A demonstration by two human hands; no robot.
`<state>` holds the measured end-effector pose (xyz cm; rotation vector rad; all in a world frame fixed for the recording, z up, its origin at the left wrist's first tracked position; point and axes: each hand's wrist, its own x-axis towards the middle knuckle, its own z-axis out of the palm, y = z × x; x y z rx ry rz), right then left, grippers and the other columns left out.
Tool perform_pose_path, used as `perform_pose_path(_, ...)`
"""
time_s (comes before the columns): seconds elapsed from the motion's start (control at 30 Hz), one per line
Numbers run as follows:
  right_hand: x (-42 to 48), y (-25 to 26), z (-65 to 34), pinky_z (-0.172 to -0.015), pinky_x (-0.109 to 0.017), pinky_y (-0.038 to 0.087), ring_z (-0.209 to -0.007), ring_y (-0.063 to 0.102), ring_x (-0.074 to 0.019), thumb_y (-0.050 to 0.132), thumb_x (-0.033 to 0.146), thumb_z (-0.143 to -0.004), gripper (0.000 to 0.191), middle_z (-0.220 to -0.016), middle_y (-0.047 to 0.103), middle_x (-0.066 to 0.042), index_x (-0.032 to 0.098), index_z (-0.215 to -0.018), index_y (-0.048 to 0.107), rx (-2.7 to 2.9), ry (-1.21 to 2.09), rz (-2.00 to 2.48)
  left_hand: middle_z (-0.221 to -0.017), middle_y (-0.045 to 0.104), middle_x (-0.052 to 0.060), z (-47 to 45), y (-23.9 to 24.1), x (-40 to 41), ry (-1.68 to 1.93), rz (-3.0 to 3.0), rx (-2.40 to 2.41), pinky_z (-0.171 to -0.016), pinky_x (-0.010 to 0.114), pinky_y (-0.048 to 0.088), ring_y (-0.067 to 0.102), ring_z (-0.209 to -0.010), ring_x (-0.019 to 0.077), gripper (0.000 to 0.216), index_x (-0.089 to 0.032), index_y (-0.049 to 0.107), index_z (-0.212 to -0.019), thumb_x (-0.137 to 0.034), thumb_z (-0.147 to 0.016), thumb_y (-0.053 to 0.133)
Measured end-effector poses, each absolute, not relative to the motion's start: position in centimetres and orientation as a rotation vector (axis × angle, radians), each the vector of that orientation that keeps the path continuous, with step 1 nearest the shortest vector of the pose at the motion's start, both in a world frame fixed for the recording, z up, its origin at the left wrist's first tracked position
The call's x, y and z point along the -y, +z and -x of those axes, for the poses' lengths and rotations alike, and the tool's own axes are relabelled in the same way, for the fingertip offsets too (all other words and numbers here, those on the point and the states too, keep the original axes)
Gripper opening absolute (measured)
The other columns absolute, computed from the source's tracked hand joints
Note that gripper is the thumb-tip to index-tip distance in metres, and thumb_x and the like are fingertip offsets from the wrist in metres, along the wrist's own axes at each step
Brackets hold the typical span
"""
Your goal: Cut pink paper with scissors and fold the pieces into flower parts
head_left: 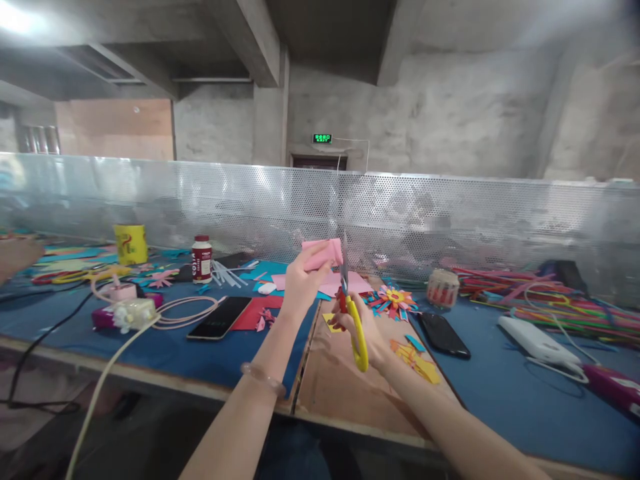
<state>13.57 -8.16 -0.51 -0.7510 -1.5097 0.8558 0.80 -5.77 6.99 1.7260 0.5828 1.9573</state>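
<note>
Left hand pinched folded pink paper, raised above the counter, its long axis near nine-to-three. Right hand gripped yellow-handled scissors, blades toward twelve, just beside the paper's three-o'clock end; contact and blade gap could not be told. From the right hand, the paper lay at eleven. Around that hand: paper flower at one, black smartphone at three, yellow paper scraps at four. Another smartphone lay at eight from the left hand. Nothing seen between blades and paper.

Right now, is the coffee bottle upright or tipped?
Upright: the bottle stands on its base, with its red cap on top.
</note>
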Motion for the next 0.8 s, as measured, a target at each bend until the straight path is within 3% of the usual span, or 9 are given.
perform_pose_path(0.8,8.7,-0.5,-13.5,-0.063,-0.028,0.044,-0.068,0.052,-0.0129,0.051,0.023,-0.068,0.016,-0.078,0.052,0.001,0.020,-0.084,0.049,1.559,0.780,0.771,-0.111,0.061,0.004,-0.5,6.5,5.4,1.970,-1.972,-0.721,-0.094,0.040,0.042,0.054,-0.106,0.0210,0.031,-0.024,0.061,-0.106,-0.023,-0.075,0.058)
